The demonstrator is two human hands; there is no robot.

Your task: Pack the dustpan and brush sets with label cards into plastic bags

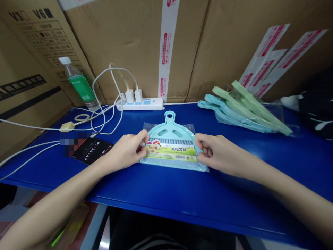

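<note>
A light-blue mini dustpan set (pixel 170 133) lies in a clear plastic bag on the blue table (pixel 166 194), with a colourful label across its front. My left hand (pixel 127 151) pinches the bag's left edge, fingers closed. At the bag's right edge my right hand (pixel 215 152) pinches it the same way. The dustpan's handle points away from me toward the cardboard boxes.
A pile of blue and green dustpan sets (pixel 244 106) lies at the back right. A white power strip (pixel 142 103) with chargers and cables sits at the back. A water bottle (pixel 79 85) stands back left. A phone (pixel 90 149) showing a timer lies left of my hand.
</note>
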